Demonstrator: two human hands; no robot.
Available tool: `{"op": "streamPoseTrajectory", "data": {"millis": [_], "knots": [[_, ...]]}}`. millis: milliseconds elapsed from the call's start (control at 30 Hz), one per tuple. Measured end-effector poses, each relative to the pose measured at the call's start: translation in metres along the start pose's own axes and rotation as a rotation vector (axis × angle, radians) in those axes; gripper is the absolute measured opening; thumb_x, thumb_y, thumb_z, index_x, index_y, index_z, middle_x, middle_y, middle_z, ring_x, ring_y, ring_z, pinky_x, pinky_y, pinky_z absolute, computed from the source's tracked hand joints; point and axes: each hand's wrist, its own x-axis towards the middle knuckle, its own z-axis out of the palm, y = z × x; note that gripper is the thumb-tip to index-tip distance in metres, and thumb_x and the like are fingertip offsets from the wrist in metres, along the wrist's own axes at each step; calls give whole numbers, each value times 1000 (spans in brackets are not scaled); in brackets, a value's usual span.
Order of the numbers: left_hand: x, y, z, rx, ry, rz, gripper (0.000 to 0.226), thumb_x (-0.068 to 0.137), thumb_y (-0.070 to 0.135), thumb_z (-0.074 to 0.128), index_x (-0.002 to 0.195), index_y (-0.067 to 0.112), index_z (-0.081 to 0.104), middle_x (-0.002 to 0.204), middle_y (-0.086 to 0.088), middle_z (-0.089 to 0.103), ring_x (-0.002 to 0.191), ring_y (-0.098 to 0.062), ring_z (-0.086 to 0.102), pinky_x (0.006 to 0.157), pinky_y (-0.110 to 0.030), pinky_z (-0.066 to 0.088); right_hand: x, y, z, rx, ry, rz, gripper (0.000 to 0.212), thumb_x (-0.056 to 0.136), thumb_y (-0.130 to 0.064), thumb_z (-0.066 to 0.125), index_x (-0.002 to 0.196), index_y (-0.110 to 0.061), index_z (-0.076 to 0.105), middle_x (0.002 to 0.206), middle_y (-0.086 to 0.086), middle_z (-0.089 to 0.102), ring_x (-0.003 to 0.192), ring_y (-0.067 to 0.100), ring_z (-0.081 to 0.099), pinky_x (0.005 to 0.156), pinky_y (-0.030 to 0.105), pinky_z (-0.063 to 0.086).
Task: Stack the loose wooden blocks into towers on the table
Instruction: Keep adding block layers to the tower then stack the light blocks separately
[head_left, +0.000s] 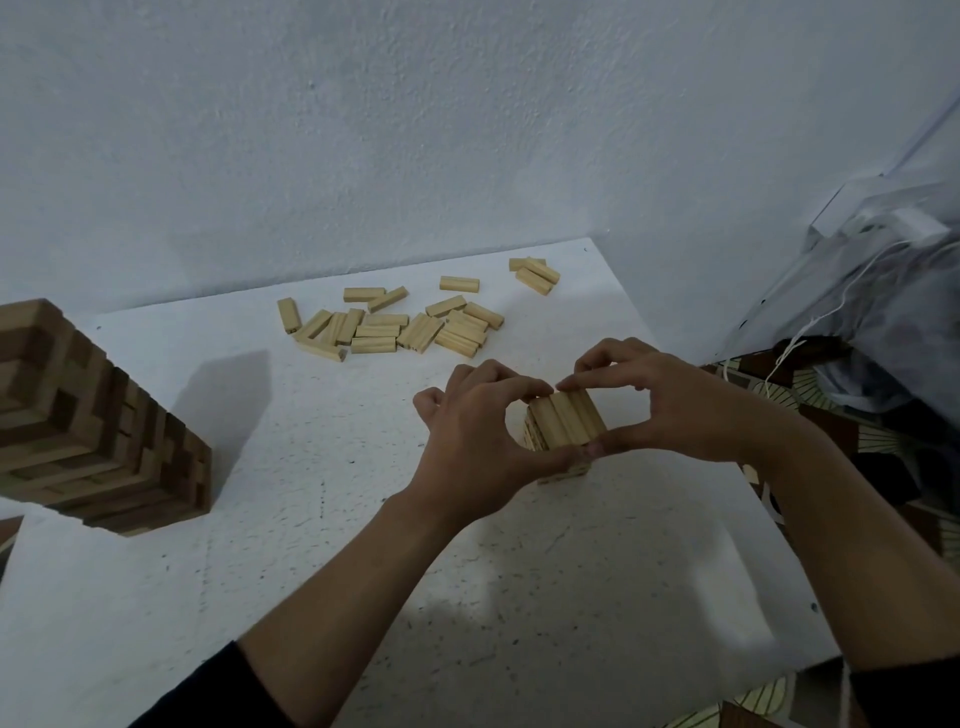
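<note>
A short tower of pale wooden blocks (565, 423) stands on the white table (311, 519), right of the middle. My left hand (478, 431) and my right hand (660, 400) curl around its top layer from either side, with index fingers on the far edge and thumbs on the near edge. Only the top three blocks and a bit of the lower layers show between my fingers. Several loose blocks (395, 325) lie scattered toward the table's far edge, and a few more (537, 273) sit near the far right corner.
A tall finished tower of darker and lighter blocks (88, 421) stands at the table's left edge. A clear plastic bag with strings (883, 291) rests beyond the right edge over a patterned cloth (883, 447). A pale wall rises behind the table.
</note>
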Motion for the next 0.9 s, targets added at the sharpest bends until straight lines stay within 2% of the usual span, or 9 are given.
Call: {"op": "streamPoseTrajectory", "data": {"millis": [200, 333, 500, 633, 767, 833, 900], "knots": [[1, -2, 0, -7, -17, 0, 63, 70, 72, 74, 121, 36, 66, 108, 17, 53, 106, -6, 40, 85, -38, 23, 0, 1, 0, 15, -6, 6, 64, 73, -42, 84, 126, -52, 49, 122, -32, 44, 118, -13, 37, 83, 10, 32], [-1, -5, 2, -6, 0, 19, 75, 63, 84, 64, 121, 37, 67, 105, 18, 53, 104, -5, 42, 86, -39, 26, -1, 0, 2, 19, -4, 5, 67, 68, -55, 78, 126, -56, 46, 121, -32, 45, 118, -11, 39, 81, 5, 34], [-2, -5, 0, -10, -6, 20, 85, 61, 89, 61, 129, 37, 64, 107, 19, 53, 104, -4, 43, 90, -43, 32, -5, -2, 3, 36, 16, 1, 73, 68, -52, 81, 129, -60, 42, 123, -36, 42, 120, -12, 38, 83, -2, 32], [-6, -6, -4, -12, 14, 40, 75, 66, 83, 67, 129, 43, 61, 108, 22, 51, 105, -2, 45, 91, -40, 29, -12, -4, 3, 85, 61, -7, 74, 70, -55, 80, 135, -59, 44, 126, -36, 42, 125, -5, 41, 89, 12, 37], [-9, -12, -17, -47, 44, 41, 61, 72, 78, 68, 125, 49, 58, 110, 25, 51, 108, 2, 47, 94, -36, 26, -14, -13, 6, 140, 166, -21, 63, 73, -62, 75, 132, -52, 54, 129, -31, 49, 126, -2, 45, 91, 20, 40], [-10, -19, -26, -93, 75, 13, 50, 74, 80, 63, 117, 55, 57, 109, 27, 52, 108, 5, 49, 97, -36, 30, -9, -22, 11, 200, 249, -25, 53, 77, -59, 72, 128, -46, 60, 127, -26, 55, 125, 1, 49, 91, 21, 43], [-9, -31, -35, -127, 126, -18, 40, 78, 80, 57, 110, 57, 58, 107, 28, 56, 105, 6, 52, 96, -42, 43, -1, -34, 18, 219, 357, -45, 37, 87, -48, 71, 120, -34, 68, 118, -20, 61, 118, 4, 56, 91, 22, 47]]}}
